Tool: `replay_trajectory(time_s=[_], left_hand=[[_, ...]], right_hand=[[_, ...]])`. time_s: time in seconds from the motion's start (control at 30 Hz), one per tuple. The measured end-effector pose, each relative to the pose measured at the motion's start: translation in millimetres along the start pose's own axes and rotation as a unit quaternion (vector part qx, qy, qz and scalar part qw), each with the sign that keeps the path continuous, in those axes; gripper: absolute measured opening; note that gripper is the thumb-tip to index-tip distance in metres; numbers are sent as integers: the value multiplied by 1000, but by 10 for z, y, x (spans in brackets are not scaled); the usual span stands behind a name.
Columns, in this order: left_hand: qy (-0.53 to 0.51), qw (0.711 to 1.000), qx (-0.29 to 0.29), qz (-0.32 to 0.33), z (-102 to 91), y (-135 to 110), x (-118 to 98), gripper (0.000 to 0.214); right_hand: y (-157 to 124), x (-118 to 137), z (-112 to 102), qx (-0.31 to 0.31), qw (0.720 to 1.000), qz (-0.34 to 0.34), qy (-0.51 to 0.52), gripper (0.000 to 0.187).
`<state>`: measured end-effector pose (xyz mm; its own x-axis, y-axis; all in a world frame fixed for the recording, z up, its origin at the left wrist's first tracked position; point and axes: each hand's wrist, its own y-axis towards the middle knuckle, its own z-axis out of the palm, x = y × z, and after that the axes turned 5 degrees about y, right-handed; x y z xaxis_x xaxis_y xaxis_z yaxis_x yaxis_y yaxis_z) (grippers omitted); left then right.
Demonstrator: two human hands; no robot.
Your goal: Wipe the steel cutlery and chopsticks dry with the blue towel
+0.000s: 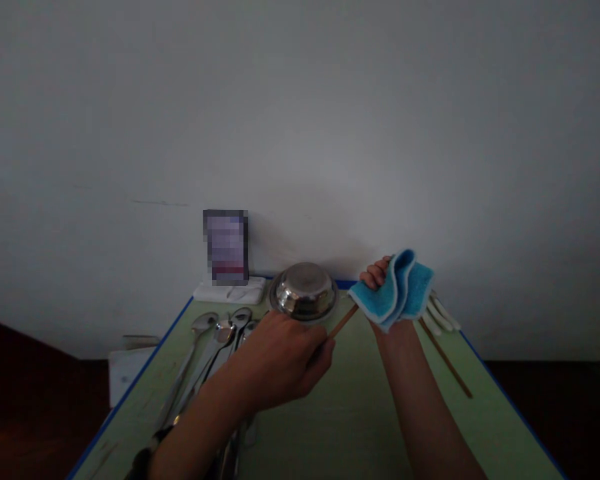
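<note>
My left hand is closed on one end of a thin wooden chopstick, which slants up to the right. Its far end disappears behind a blue cloth with pale edges. My right hand grips that folded cloth, fingers curled, and the cloth hides most of the hand. Whether the cloth wraps the chopstick cannot be made out. Just behind my left hand sits an upturned shiny metal bowl. A second chopstick lies on the table to the right of my right forearm.
Several metal spoons and ladles lie at the left of the green table, partly under my left arm. A blurred-out screen stands on a white base by the wall. White rolled items lie at the right edge.
</note>
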<state>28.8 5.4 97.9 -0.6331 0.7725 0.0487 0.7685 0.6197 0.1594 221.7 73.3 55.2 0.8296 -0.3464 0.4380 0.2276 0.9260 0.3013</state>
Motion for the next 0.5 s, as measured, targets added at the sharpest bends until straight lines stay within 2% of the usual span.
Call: replay_trajectory(time_s=[0.27, 0.5], left_hand=[[4, 1000, 2, -4, -98, -58, 0, 33], [-21, 1000, 12, 8, -47, -70, 47, 34]], right_hand=[[24, -16, -84, -25, 998, -8, 62, 30], [67, 110, -175, -23, 997, -26, 68, 33]])
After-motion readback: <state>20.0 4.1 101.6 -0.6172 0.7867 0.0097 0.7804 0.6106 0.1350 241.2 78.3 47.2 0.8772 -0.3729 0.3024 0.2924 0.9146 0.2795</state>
